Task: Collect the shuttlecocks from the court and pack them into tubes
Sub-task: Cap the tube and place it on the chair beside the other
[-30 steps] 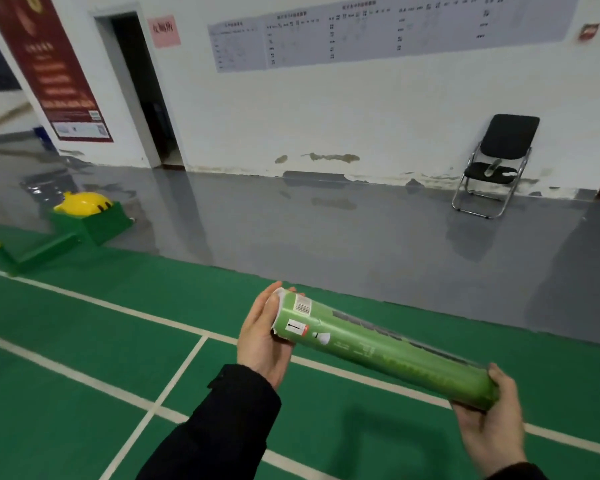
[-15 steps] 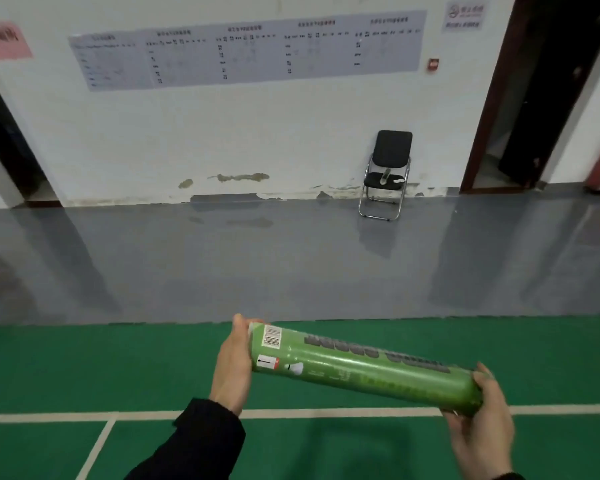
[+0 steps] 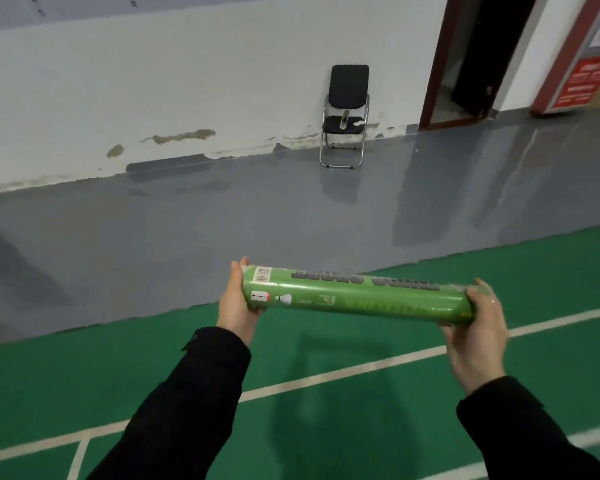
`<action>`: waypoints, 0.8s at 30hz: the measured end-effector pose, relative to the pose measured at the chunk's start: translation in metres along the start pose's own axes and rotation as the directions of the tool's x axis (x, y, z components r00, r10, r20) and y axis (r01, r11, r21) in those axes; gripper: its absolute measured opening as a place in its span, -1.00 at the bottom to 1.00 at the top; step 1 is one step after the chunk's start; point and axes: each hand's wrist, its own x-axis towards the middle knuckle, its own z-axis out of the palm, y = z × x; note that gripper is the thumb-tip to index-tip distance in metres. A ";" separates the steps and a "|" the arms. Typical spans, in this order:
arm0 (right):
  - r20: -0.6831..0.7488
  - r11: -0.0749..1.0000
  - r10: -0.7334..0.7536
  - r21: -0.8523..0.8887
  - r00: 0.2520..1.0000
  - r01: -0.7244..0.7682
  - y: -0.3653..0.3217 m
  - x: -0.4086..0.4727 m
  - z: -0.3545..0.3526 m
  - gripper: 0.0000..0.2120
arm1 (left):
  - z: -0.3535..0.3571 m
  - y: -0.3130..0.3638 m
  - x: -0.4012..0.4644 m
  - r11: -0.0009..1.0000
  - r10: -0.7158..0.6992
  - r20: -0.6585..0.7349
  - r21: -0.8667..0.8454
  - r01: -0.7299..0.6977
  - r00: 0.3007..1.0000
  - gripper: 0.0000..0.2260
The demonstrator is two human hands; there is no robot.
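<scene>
A long green shuttlecock tube (image 3: 357, 297) lies nearly level in front of me, held at both ends. My left hand (image 3: 236, 303) cups its left end, where a barcode label shows, with fingers curled under it. My right hand (image 3: 475, 327) grips the right end, fingers wrapped beneath and thumb on top. Both tube ends are covered by my hands, so I cannot see inside. No loose shuttlecock shows on the green court floor (image 3: 326, 427).
A black folding chair (image 3: 345, 112) stands against the white wall, with a small object on its seat. A dark open doorway (image 3: 482, 53) is at the upper right, a red sign (image 3: 582, 81) beyond it. Grey floor borders the court; white lines cross the green.
My view has swung to the right, bringing the chair to centre and the doorway into sight. The tube has levelled out and both hands keep their hold on its ends.
</scene>
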 end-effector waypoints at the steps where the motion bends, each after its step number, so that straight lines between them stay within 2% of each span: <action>1: 0.003 1.000 0.003 -0.012 1.000 -0.003 0.005 0.014 0.009 -0.69 | 0.007 -0.001 0.021 1.000 -0.016 0.003 0.021 0.016 1.000 -0.48; 7: -0.043 0.997 -0.010 -0.074 0.999 0.007 0.019 0.134 0.065 -0.68 | 0.061 0.005 0.155 0.961 0.002 -0.066 0.277 0.016 0.998 -0.62; 12: -0.019 0.994 -0.014 -0.109 1.000 0.012 -0.001 0.245 0.120 -0.69 | 0.131 0.014 0.260 0.979 -0.047 -0.041 0.196 0.054 0.998 -0.63; 15: 0.042 0.988 0.069 -0.139 0.997 -0.062 -0.007 0.298 0.144 -0.74 | 0.158 0.026 0.318 0.963 -0.021 -0.091 0.266 0.045 0.996 -0.76; 17: 0.080 0.983 0.090 -0.166 0.993 -0.075 -0.007 0.333 0.161 -0.71 | 0.170 0.033 0.359 0.959 0.000 -0.118 0.281 0.034 0.993 -0.76; 20: 0.123 0.967 0.024 -0.253 0.992 0.008 -0.002 0.384 0.191 -0.69 | 0.183 0.034 0.420 0.959 0.000 -0.178 0.278 0.051 0.984 -0.67; 22: 0.143 0.953 -0.024 -0.294 0.989 0.066 0.000 0.425 0.213 -0.67 | 0.196 0.026 0.462 0.972 -0.010 -0.214 0.227 0.060 0.977 -0.61; 24: 0.148 0.944 -0.051 -0.315 0.988 0.096 0.003 0.473 0.236 -0.65 | 0.215 0.018 0.506 0.986 -0.055 -0.192 0.146 0.084 0.980 -0.60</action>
